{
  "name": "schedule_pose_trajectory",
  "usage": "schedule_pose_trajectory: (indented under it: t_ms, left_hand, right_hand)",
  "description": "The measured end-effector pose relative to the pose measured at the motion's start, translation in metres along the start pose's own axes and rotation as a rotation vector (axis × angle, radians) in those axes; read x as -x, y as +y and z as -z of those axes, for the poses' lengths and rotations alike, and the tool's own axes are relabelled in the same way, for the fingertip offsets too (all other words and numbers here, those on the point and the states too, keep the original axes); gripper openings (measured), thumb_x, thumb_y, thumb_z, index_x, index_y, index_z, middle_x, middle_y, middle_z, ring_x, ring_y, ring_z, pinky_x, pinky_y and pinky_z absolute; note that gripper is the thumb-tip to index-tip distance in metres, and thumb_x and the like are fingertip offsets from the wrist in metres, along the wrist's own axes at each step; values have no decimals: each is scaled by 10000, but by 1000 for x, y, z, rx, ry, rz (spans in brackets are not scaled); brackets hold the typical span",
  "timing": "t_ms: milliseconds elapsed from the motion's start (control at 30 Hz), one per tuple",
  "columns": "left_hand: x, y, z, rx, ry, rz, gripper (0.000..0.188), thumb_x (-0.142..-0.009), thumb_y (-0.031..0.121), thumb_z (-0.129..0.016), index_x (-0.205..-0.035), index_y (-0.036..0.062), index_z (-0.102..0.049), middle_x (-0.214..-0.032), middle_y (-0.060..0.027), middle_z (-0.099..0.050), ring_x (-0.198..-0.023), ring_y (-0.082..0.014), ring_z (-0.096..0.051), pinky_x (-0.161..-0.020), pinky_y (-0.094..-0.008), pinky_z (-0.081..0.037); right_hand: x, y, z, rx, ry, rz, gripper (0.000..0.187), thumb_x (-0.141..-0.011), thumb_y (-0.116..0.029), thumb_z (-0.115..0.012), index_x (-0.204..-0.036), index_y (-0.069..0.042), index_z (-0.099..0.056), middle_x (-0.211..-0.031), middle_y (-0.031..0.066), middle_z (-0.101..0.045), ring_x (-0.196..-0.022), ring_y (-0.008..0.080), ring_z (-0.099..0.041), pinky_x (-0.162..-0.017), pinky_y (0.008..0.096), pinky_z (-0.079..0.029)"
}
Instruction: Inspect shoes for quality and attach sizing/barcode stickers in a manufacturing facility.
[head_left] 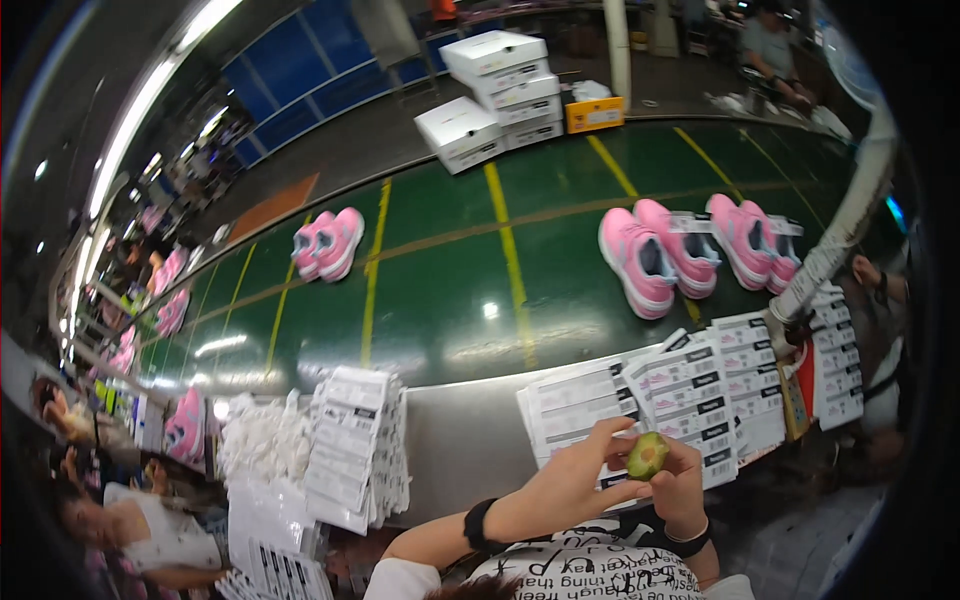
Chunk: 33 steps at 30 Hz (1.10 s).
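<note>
A bitten green fruit (648, 455) with a pale brown centre is held in front of my chest, over the sheets at the bench's near edge. My right hand (684, 490) has its fingers closed around the fruit's right side. From the left, my left hand (565, 478) reaches to the fruit with index finger and thumb apart, one above and one below it. Whether its fingertips touch the fruit, I cannot tell. Beneath and beyond my hands lie printed label sheets (690, 392) with pink shoe pictures.
Pink sneakers (655, 255) stand in pairs on the green belt (440, 300), marked with yellow lines. White shoe boxes (500, 90) and an orange box (595, 114) sit across it. Left of me are stacked labels (355, 440) and crumpled white paper (265, 440). A pole (845, 230) slants at right. Co-workers sit nearby.
</note>
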<state>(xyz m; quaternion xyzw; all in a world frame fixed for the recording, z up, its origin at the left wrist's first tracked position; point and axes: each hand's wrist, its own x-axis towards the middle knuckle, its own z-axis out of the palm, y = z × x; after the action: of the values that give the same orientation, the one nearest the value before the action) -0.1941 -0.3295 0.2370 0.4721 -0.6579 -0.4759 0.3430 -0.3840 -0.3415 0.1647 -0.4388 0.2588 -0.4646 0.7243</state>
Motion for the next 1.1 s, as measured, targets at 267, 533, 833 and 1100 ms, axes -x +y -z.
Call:
schedule_pose_trajectory:
  t_ms: [267,533,833,1100]
  left_hand:
    - [-12,110,14,830,-133,-841,204,-921,163,-591,-1025,91,-431,-952,-148,-650,-988,-319,-549,-858,-448,-453]
    - [-33,110,-23,1088,-385,-954,229,-917,169,-622,-1063,93,-464,-969,-72,-679,-1016,-318,-532,-914,-450,-417]
    - [-51,103,-1,964,-534,-1132,230,-909,161,-636,-1060,119,-468,-914,-44,-683,-990,-251,-529,-829,-368,-427]
    - [-21,123,-2,971,-332,-799,208,-903,146,-642,-1031,127,-480,-893,-31,-688,-953,-223,-523,-800,-338,-422]
  right_hand:
    - [28,-20,21,-131,335,100,599,-832,-380,-717,-1167,92,-561,-1020,202,-657,-909,316,-683,-685,340,-594]
    - [51,-34,21,-28,437,159,549,-847,-386,-701,-1096,94,-608,-1005,187,-662,-861,276,-692,-677,302,-580]
    - [48,-39,16,4,421,114,567,-824,-389,-723,-1098,95,-611,-1021,178,-658,-855,260,-692,-686,291,-578]
    - [54,-37,15,4,443,117,581,-806,-380,-741,-1095,105,-608,-1013,175,-657,-851,256,-692,-686,292,-580]
